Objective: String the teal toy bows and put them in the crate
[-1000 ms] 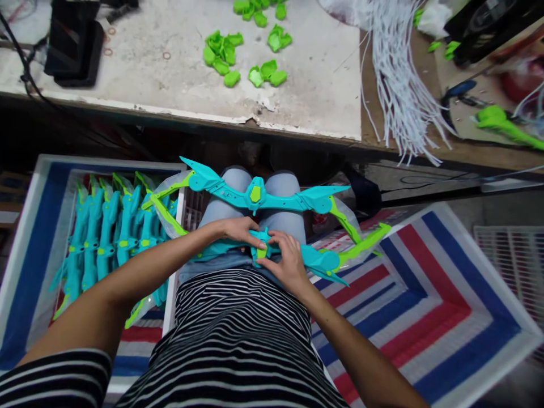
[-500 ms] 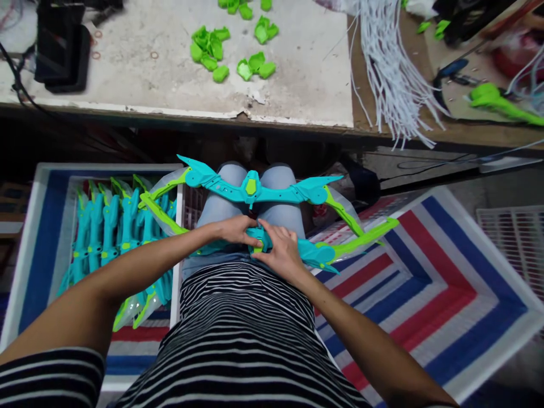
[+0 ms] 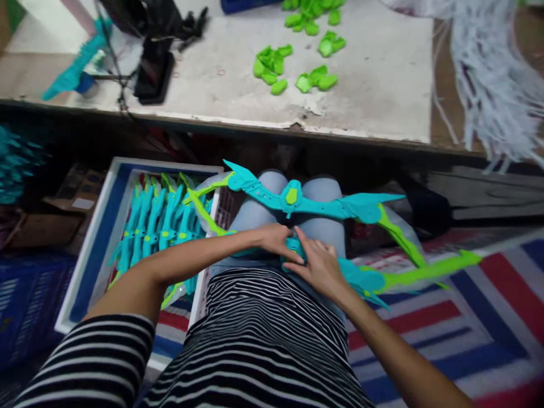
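Two turquoise and lime-green plastic toy bows lie across my lap. The farther toy bow (image 3: 325, 207) rests over my knees, with a lime piece at its middle. The nearer toy bow (image 3: 361, 276) lies against my waist, its middle mostly covered by my hands. My left hand (image 3: 277, 240) grips that middle from the left, thumb on top. From the right, my right hand (image 3: 319, 262) closes on the same spot with thumb and fingers. Whether a small part is between the fingertips I cannot make out.
On my left, a striped-lined crate (image 3: 91, 249) holds several similar bows. Striped sheeting (image 3: 412, 328) lies to my right. Across the worktable (image 3: 374, 107) are lime-green pieces (image 3: 272, 65), a black device (image 3: 155, 73) and a bundle of white cords (image 3: 488, 85).
My view has swung left, so the scene sits farther right. More of the table's left side now shows. Both hands stay on the middle of the nearer bow.
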Action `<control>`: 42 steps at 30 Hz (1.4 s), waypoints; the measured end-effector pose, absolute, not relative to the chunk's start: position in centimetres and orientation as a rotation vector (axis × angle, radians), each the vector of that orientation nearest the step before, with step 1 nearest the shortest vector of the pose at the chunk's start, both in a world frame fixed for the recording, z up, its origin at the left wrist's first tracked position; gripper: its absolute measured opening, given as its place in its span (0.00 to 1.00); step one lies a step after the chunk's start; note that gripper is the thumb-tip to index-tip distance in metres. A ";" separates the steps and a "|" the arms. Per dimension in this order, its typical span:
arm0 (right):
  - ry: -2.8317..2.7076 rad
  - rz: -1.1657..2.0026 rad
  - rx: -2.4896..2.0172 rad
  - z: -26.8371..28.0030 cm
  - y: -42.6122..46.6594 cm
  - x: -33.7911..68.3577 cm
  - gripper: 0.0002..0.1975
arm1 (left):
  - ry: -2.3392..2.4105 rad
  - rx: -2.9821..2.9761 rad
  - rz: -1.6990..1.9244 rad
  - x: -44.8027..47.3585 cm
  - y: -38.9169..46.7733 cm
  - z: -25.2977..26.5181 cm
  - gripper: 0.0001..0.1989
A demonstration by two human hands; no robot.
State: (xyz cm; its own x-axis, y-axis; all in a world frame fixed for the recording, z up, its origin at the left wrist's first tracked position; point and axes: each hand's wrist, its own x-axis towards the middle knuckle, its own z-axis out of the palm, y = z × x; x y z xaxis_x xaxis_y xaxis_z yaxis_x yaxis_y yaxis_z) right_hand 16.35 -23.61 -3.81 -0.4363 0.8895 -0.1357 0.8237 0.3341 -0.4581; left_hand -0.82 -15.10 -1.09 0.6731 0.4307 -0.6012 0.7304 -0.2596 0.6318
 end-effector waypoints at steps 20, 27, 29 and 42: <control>-2.312 0.483 -1.366 -3.8 -26.4 16.8 0.18 | 0.748 1.819 -0.302 -1.7 -15.3 -2.2 0.29; -2.311 0.453 -1.286 -3.9 -26.2 17.3 0.14 | 0.655 1.653 -0.219 -2.1 -15.1 -3.1 0.30; -2.340 0.428 -1.261 -3.8 -26.2 17.3 0.15 | 0.642 1.617 -0.205 -2.1 -15.3 -3.3 0.30; -2.475 0.448 -1.294 -4.2 -26.0 17.6 0.15 | 0.615 1.614 -0.184 -2.4 -15.2 -3.8 0.25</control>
State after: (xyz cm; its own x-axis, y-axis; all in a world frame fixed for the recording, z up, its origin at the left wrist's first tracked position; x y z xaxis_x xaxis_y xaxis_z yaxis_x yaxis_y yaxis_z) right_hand 17.56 -26.05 -4.23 -0.5431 0.8298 0.1282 0.7324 0.5428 -0.4111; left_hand -2.41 -15.24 -3.79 0.8407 0.2789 -0.4641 0.4882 -0.0195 0.8725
